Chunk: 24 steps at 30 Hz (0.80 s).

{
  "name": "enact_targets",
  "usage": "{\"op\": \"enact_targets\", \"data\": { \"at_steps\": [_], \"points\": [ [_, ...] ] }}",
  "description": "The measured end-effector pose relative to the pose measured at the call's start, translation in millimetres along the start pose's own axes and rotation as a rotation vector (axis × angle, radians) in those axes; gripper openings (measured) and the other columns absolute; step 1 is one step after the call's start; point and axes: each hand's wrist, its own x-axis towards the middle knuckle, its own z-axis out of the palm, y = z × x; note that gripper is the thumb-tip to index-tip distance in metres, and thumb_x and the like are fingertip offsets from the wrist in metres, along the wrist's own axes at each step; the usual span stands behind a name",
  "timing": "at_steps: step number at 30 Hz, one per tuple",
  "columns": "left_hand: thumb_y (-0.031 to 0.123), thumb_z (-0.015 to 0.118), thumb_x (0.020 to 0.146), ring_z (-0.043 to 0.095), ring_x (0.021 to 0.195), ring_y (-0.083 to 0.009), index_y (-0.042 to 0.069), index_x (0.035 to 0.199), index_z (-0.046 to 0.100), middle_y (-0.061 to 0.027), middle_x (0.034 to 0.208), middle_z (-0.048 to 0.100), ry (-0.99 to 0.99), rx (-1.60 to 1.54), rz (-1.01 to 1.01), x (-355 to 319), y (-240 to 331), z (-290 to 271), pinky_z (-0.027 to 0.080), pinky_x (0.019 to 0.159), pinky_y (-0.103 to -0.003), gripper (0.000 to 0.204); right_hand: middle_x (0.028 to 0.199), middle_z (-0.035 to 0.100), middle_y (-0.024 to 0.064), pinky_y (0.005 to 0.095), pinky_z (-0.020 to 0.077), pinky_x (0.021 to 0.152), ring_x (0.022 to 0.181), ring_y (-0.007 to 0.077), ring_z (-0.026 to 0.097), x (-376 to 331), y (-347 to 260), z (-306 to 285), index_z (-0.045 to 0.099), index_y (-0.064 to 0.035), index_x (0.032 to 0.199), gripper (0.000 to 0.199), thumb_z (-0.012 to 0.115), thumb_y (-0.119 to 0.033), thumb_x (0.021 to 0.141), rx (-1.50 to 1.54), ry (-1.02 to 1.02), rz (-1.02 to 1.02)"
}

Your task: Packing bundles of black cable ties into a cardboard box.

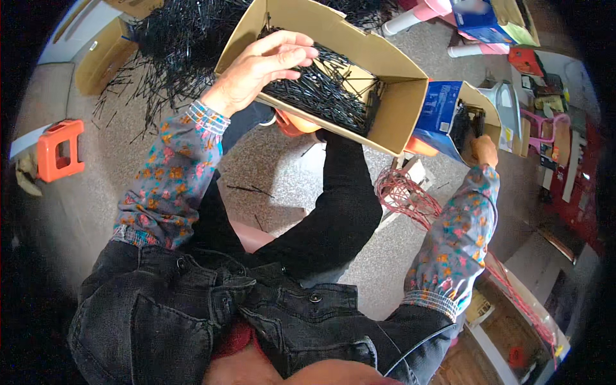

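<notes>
Left hand [263, 67] lies flat, fingers spread, on the black sticks [321, 90] inside a tan carton [391, 96] tilted across the knees, gripping nothing. Right hand [484, 151] reaches into a smaller blue-fronted box [439, 109] just beside the carton; whether its fingers are closed cannot be told. More black sticks lie heaped on the floor [173, 38] behind the carton. A blue-and-green package [478, 16] sits at the top right, an orange stool [59, 151] far left, red cords [404, 196] near the right knee.
</notes>
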Motion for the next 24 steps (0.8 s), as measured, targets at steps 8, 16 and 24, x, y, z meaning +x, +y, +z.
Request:
{"op": "enact_targets", "data": {
  "at_steps": [8,16,24],
  "points": [
    [0.020,0.057,0.085,0.054,0.099,-0.0158,-0.001,0.106,0.056,-0.0081,0.105,0.058,-0.103,0.147,0.087,-20.1,23.3,31.3,0.041,0.088,-0.028,0.029,0.096,0.062,0.0232,0.0426,0.0467,0.083,0.094,0.0387,0.059,73.0,51.0,52.0,0.067,-0.0086,0.093,0.032,0.059,-0.034,0.075,-0.204,-0.212,-0.407],
    [0.023,0.077,0.069,0.049,0.043,-0.0074,0.004,0.058,0.063,-0.0023,0.051,0.055,-0.211,-0.027,0.611,-94.4,100.8,114.8,0.033,0.040,-0.022,0.026,0.089,0.066,0.0143,0.0351,0.0492,0.072,0.084,0.0249,0.065,-129.7,-81.7,-61.5,0.062,-0.0078,0.106,0.037,0.065,-0.032,0.078,0.606,0.370,-0.525],
    [0.022,0.078,0.068,0.050,0.046,-0.0094,0.004,0.059,0.062,-0.0034,0.054,0.056,-0.217,-0.043,0.749,-136.3,129.5,157.1,0.034,0.041,-0.023,0.026,0.081,0.065,0.0179,0.0330,0.0490,0.065,0.072,0.0273,0.065,-263.9,-207.6,-55.9,0.064,-0.0025,0.096,0.026,0.066,-0.021,0.077,1.077,0.041,-0.983]
  ]
}}
